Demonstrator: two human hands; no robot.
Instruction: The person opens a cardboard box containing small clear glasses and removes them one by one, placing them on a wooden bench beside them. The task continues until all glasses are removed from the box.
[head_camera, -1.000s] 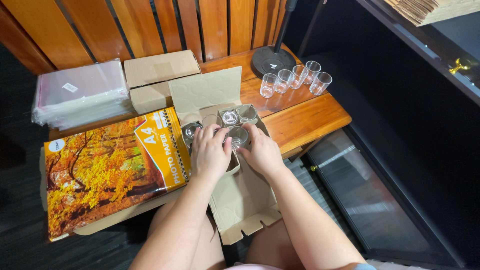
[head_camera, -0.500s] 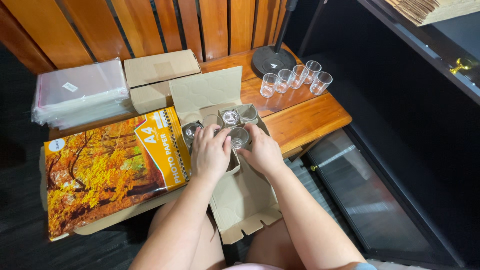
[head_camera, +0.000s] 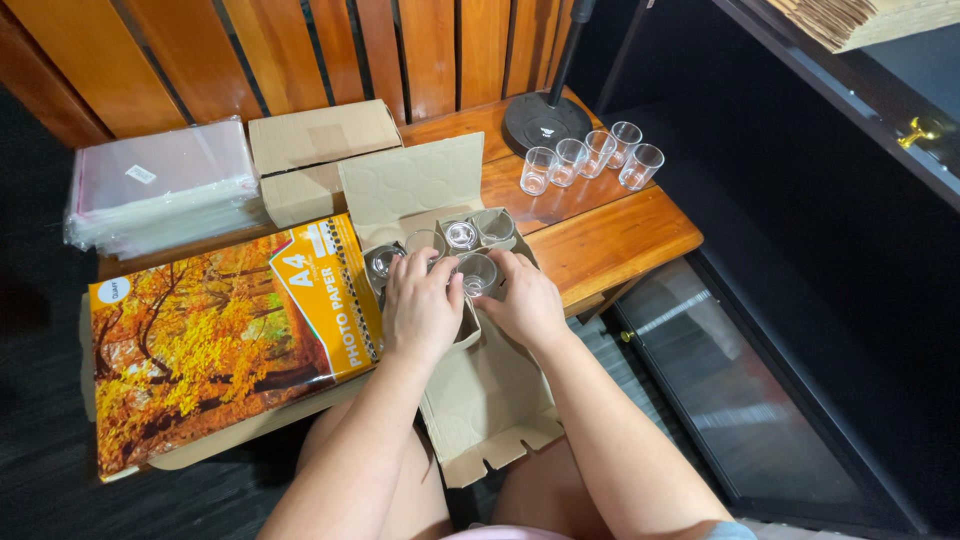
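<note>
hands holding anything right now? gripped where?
Both hands, left hand and right hand, are on a clear glass in the open cardboard box, fingers at its rim; firm grip cannot be told.

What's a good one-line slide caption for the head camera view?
Both hands, left hand and right hand, reach into an open cardboard box of small clear glasses; four more glasses line the wooden table.
</note>
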